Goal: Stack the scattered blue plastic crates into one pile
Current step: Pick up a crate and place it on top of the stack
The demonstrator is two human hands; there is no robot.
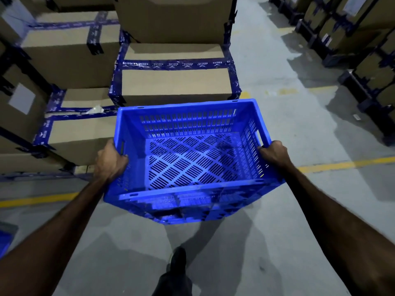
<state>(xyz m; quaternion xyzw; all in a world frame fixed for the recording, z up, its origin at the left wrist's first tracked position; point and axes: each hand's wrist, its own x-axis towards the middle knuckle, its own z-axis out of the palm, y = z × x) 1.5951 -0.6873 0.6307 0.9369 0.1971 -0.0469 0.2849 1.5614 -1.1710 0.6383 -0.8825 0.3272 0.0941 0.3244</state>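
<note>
Blue slotted plastic crate (192, 159) hangs between both hands, left hand (110, 161) and right hand (274, 153) gripping its opposite side rims.

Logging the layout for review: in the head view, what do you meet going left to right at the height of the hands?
Boxes → left hand → crate → right hand → yellow line

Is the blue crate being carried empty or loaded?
Empty. The blue crate shows its bare slotted floor and walls, with nothing inside; the left hand and right hand grip its side handles.
</note>
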